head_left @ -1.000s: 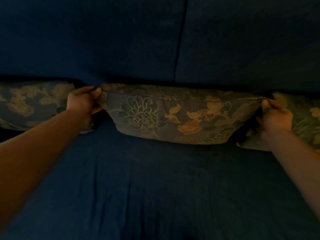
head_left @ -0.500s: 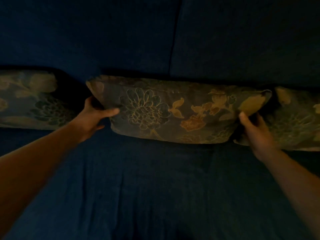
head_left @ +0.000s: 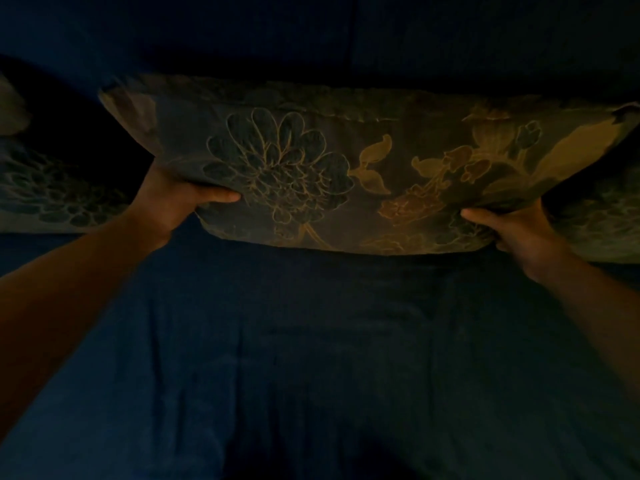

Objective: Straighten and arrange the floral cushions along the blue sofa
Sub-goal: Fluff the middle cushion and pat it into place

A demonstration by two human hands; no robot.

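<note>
Both hands have slid down to the middle cushion's (head_left: 346, 174) lower corners since half a second ago; left hand (head_left: 169, 206) and right hand (head_left: 519, 233) clamp it, fingers closed. Bare blue sofa seat (head_left: 311, 358) lies nearest; neighbouring cushions (head_left: 52, 188) flank it against the backrest (head_left: 207, 36).

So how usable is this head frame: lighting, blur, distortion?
Head view: very dim and underexposed; the blue fabric sofa is near black, and the middle floral-patterned cushion shows only muted gold outlines. Left hand and right hand are soft-edged. Wide-angle bowing curves the cushion; corners fall into shadow.
</note>
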